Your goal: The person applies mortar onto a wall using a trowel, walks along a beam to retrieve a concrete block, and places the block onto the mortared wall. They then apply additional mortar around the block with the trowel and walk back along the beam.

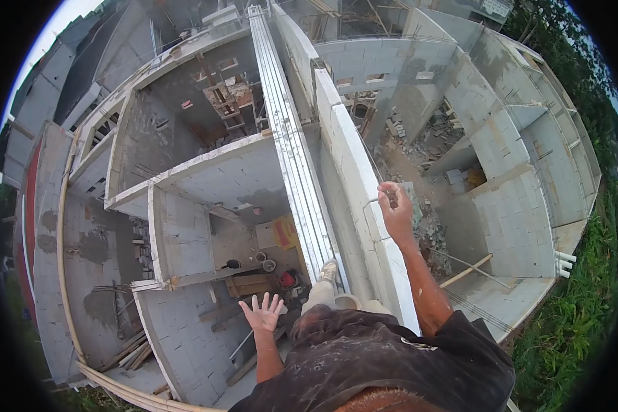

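My left hand is held out over the room below, palm up with the fingers spread, and holds nothing. On the right, my right hand is beside the top of a pale block wall, its fingers curled around the end of a thin wire or rod. Much of that thin piece is hard to make out. A bundle of long metal channels runs away from me along the left of this wall. One shoe rests on the near end of the channels.
Deep rooms drop away on both sides. Below left lie buckets, a red item and boards. Rubble covers ground at right, near a leaning pole. Bamboo poles edge the far left.
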`<state>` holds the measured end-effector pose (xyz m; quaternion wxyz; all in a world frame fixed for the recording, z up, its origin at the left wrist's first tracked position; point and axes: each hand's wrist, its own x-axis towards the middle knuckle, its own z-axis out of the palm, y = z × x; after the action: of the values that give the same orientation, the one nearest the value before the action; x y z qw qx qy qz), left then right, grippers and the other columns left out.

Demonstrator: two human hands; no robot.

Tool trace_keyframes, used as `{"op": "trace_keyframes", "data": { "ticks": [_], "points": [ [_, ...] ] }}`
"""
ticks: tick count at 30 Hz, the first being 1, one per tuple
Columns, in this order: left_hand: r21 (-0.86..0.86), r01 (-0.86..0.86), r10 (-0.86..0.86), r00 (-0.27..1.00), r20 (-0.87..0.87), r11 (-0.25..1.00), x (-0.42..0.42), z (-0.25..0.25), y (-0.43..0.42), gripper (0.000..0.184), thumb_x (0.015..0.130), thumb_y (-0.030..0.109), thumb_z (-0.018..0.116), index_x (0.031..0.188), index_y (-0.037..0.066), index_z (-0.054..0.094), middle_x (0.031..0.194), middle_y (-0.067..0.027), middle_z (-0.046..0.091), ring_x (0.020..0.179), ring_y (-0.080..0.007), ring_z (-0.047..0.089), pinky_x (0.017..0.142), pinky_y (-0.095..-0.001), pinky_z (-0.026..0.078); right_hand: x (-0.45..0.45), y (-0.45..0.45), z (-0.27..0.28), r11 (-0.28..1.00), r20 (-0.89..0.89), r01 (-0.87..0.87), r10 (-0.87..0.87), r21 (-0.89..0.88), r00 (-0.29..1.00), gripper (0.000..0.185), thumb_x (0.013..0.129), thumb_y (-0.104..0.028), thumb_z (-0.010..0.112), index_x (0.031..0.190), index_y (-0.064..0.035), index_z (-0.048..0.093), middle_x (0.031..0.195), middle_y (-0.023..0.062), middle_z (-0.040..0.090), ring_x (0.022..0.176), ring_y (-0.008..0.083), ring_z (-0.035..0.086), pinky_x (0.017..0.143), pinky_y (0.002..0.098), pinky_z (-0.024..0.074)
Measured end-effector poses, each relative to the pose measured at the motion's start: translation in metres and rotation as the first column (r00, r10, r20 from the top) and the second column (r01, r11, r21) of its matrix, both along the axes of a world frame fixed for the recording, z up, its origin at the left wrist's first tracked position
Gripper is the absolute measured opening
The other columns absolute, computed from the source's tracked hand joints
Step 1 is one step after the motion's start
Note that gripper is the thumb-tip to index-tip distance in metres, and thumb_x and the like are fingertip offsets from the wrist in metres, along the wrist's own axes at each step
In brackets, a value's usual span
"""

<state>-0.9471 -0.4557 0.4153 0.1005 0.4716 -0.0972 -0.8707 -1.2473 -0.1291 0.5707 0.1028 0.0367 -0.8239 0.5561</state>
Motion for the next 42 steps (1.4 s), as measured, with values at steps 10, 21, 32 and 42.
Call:
{"op": "trace_keyframes", "data": {
  "ticks": [10,21,32,42],
  "points": [
    [-0.380,0.809,-0.571,0.586,0.574,0.448,-0.147,-0.011,-0.098,0.092,0.085,0.079,0.036,0.155,0.024,0.012,0.157,-0.0084,0.028,0.141,-0.0379,0.026,0.109,-0.0686,0.005,-0.025,0.060,-0.055,0.928,0.229,0.359,-0.329,-0.103,0.916,0.022,0.092,-0.007,0.057,0.114,-0.0002,0.056,0.100,0.0062,0.062,0.079,0.0108,0.057,0.071,0.0250,0.0473],
    [-0.033,0.930,-0.925,0.368,0.091,0.367,-0.278,-0.024,-0.033,0.096,0.087,0.078,0.032,0.155,0.016,0.007,0.157,-0.0170,0.021,0.142,-0.0392,0.024,0.116,-0.0539,0.011,-0.216,-0.010,-0.070,0.959,0.198,0.255,-0.228,-0.124,0.953,0.028,0.089,-0.014,0.067,0.111,0.0002,0.057,0.098,0.0051,0.063,0.078,0.0103,0.058,0.071,0.0254,0.0470],
    [-0.446,0.461,-0.410,0.887,0.211,0.767,-0.498,0.053,-0.209,0.094,0.085,0.079,0.038,0.155,0.027,0.003,0.158,-0.0101,0.021,0.142,-0.0385,0.025,0.105,-0.0687,0.025,-0.444,-0.132,-0.043,0.993,0.174,-0.011,0.033,-0.121,0.984,0.042,0.090,-0.018,0.067,0.128,-0.0045,0.056,0.098,0.0056,0.065,0.075,0.0105,0.057,0.069,0.0276,0.0475],
    [0.043,0.730,-0.674,0.606,0.423,0.682,-0.619,-0.057,-0.259,0.095,0.083,0.082,0.034,0.155,0.026,0.005,0.159,-0.0126,0.017,0.143,-0.0406,0.021,0.107,-0.0696,0.018,-0.610,-0.233,-0.063,0.985,0.364,-0.172,0.160,0.001,0.918,0.050,0.089,-0.020,0.065,0.135,-0.0070,0.050,0.107,0.0075,0.064,0.076,0.0147,0.059,0.073,0.0300,0.0493]
  ]
}}
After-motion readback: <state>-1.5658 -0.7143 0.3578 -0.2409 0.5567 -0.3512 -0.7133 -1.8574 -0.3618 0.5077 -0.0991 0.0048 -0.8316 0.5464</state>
